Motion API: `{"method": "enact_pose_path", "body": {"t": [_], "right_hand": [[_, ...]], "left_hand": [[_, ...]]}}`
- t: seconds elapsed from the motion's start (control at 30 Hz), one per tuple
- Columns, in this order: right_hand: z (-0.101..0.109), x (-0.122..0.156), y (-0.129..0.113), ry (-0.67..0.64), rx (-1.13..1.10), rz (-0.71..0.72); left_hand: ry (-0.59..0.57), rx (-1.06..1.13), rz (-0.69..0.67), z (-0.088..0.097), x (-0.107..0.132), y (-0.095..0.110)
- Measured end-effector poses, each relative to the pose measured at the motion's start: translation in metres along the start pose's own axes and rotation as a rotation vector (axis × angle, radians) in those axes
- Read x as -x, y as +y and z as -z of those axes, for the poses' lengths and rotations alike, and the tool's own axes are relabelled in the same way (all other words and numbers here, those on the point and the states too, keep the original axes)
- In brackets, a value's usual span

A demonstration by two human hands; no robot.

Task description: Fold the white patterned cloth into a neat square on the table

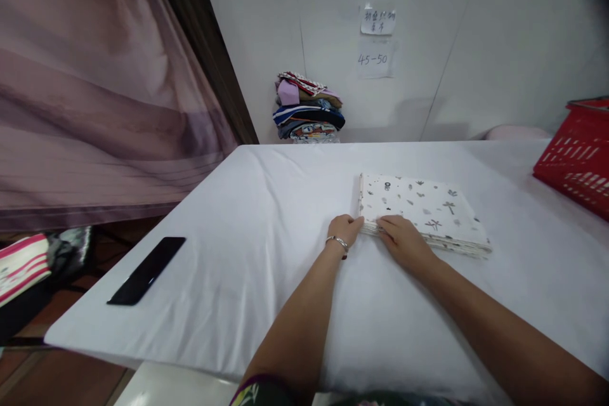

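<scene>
A folded white cloth (419,203) printed with small plants and figures lies flat on the table, its stacked layers showing along the near edge. My left hand (344,231), with a silver bracelet at the wrist, pinches the cloth's near left corner. Just to its right, my right hand (403,242) is closed on the same near edge, fingertips on top; its thumb is partly hidden.
The white-covered table (214,266) carries a flat black object (147,271) at left and a red basket (578,155) at far right. Behind the table's far edge is a pile of folded fabrics (309,108). A pink curtain (95,89) hangs at left.
</scene>
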State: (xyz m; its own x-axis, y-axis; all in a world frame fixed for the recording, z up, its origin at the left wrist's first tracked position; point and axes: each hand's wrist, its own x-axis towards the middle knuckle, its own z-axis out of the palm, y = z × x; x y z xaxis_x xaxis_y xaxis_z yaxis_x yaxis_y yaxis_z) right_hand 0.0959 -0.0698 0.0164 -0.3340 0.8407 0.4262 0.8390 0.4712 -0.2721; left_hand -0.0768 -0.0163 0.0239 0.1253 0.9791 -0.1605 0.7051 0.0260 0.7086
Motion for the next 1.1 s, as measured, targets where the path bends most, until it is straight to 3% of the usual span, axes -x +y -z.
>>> {"method": "enact_pose_path", "body": {"t": [0.37, 0.5, 0.73, 0.9, 1.0, 1.1], "right_hand": [[0.063, 0.108, 0.094, 0.082, 0.274, -0.131], [0.07, 0.133, 0.109, 0.098, 0.223, -0.273], [0.065, 0.132, 0.101, 0.223, -0.127, -0.562], [0.076, 0.121, 0.094, 0.279, -0.255, -0.679], [0.078, 0.115, 0.096, 0.321, -0.202, -0.664], [0.076, 0.11, 0.1, 0.286, -0.066, -0.518]], "left_hand": [[0.006, -0.002, -0.003, 0.001, -0.001, 0.001], [0.012, -0.006, -0.013, 0.001, -0.002, 0.001], [0.043, 0.085, 0.017, -0.001, -0.003, -0.002], [0.122, 0.185, -0.082, -0.008, -0.002, -0.006], [0.187, 0.2, -0.206, -0.011, 0.0, -0.009], [0.198, 0.221, -0.299, -0.014, 0.0, -0.01]]}}
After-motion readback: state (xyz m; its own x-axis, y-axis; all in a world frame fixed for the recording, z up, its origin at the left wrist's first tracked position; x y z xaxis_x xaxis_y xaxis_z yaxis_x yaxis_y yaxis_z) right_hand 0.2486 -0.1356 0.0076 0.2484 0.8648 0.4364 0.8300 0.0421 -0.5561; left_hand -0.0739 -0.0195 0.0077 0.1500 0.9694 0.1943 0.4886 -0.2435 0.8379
